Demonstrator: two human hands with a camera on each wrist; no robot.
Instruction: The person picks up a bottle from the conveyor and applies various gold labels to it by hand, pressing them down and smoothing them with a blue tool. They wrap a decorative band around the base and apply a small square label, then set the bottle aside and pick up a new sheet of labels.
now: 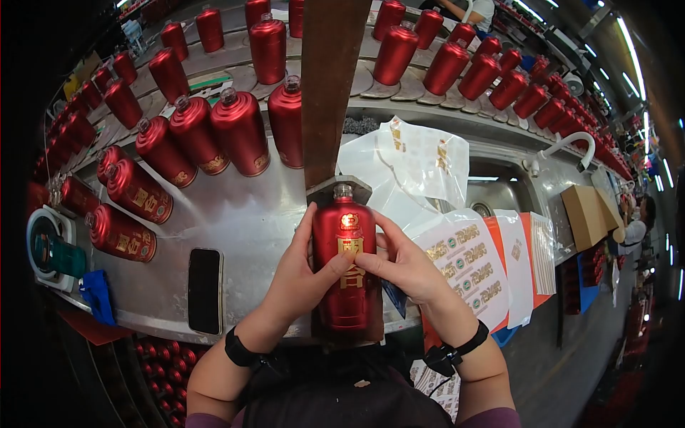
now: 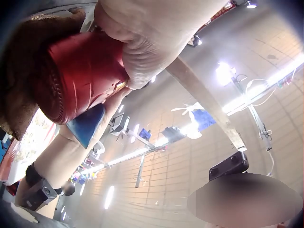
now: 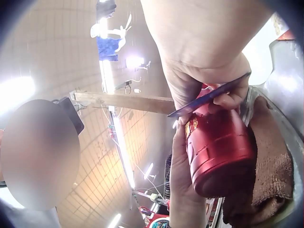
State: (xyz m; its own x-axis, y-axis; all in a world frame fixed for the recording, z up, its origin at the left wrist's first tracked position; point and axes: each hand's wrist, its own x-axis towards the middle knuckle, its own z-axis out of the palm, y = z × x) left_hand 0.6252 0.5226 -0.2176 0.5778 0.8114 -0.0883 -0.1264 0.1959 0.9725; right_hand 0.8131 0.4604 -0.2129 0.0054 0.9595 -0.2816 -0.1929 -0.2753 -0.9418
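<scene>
Skew risk: your left hand [image 1: 300,274] and right hand [image 1: 405,265] both curl round the red bottle [image 1: 346,308], thumbs on the gold label [image 1: 349,246]; uneven pressure could wrinkle it.

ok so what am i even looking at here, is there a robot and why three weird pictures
No robot: a person works with bare hands, wearing three cameras. The head view looks down at a metal bench; each wrist view looks up past its own hand toward the ceiling. The left hand grips a red bottle, which lies against a brown cloth. The right hand holds a blue card and thumbs the bottle's gold label. On the bench: more red bottles, a black phone, label sheets.
</scene>
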